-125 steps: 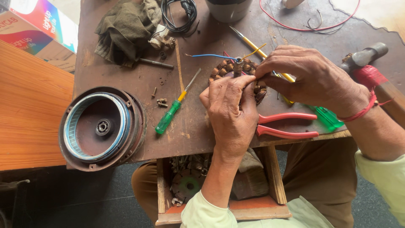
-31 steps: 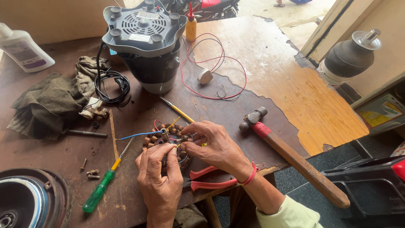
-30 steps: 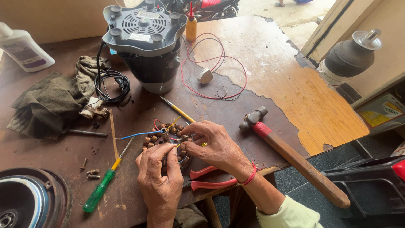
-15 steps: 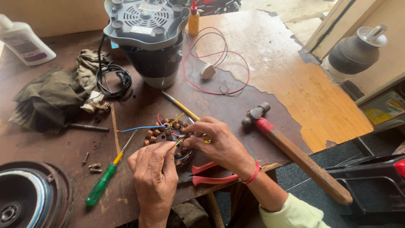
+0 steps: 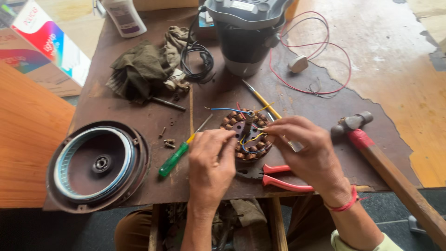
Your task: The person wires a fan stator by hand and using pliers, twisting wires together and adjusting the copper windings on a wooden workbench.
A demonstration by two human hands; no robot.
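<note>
Both grips pinching thin wires above the stator (image 5: pixel 245 135): left hand (image 5: pixel 210 167) steadying, right hand (image 5: pixel 304 153) pulling taut. Stator flat near tabletop's (image 5: pixel 116 107) front edge, pliers (image 5: pixel 278 176) beside for reach.

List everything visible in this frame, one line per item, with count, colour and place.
motor winding: 1, copper coils with blue and yellow wires, table centre, under both hands
pliers: 1, red handles, near table edge by the right hand
green screwdriver: 1, left of the winding
yellow screwdriver: 1, behind the winding
hammer: 1, red neck, wooden handle, right
round housing: 1, dark, left edge of table
rag: 1, olive, back left
black cable: 1, coiled, by the rag
grey appliance: 1, back centre
red wire: 1, looped, back right
bottle: 1, white, back left
screws: a few, near the housing
table: 1, brown
left hand: on the winding
right hand: pinching the wires
</note>
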